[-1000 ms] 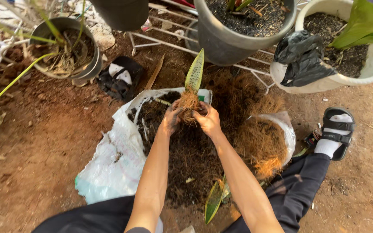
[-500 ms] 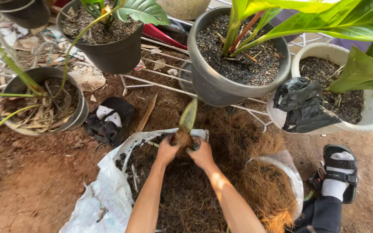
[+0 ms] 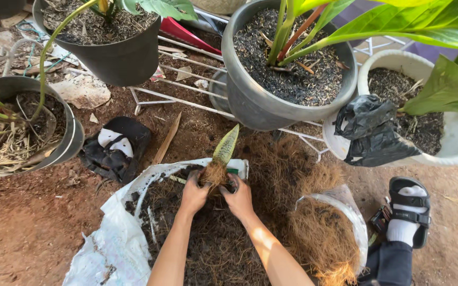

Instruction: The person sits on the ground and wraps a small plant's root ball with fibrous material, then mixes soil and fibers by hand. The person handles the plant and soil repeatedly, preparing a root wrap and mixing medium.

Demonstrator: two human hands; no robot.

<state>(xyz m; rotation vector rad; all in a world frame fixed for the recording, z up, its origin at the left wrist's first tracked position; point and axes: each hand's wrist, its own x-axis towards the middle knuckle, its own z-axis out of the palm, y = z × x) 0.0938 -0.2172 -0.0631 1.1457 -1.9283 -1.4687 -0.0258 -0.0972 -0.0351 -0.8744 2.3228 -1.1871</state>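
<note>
A small plant cutting (image 3: 226, 144) with one mottled green leaf stands upright, its base wrapped in a clump of brown coconut fibre (image 3: 214, 173). My left hand (image 3: 194, 194) and my right hand (image 3: 239, 198) are both closed around that clump from either side. They hold it over dark potting mix (image 3: 208, 238) piled on an open white plastic sack (image 3: 113, 244) on the ground. My forearms reach in from the bottom edge.
A heap of brown coconut fibre (image 3: 319, 233) lies right of the sack. Grey pot (image 3: 287, 69), black pot (image 3: 109, 42), white pot (image 3: 430, 111) with a black bag (image 3: 372, 135), and a left pot (image 3: 17, 127) ring the spot. White wire rack (image 3: 186, 100) behind. My sandalled foot (image 3: 408, 217) rests at right.
The view has tilted up and moved closer to the pots. Both hands stay closed on the fibre clump, which has shifted slightly towards the sack's far edge.
</note>
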